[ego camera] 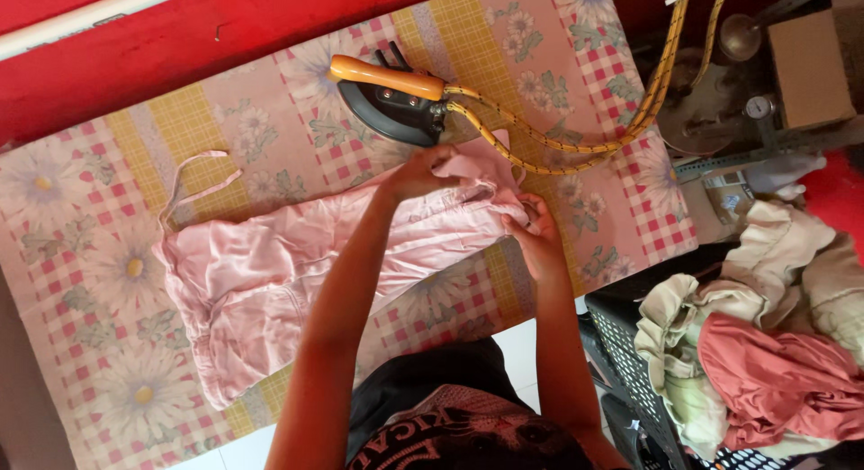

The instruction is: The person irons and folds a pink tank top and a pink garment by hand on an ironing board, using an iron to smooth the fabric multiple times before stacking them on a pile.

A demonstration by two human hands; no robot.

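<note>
Both hands pinch one end of the pink garment (270,281) spread across the tabletop (108,164): left hand (421,173) near the iron (391,96), right hand (538,231) toward the near edge. Smoothing seems underway; pressing would need the iron lifted.

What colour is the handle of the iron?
The handle of the iron is orange, seen in the head view.

Floral board (135,119) (pink garment (270,281), iron (391,96))
</note>
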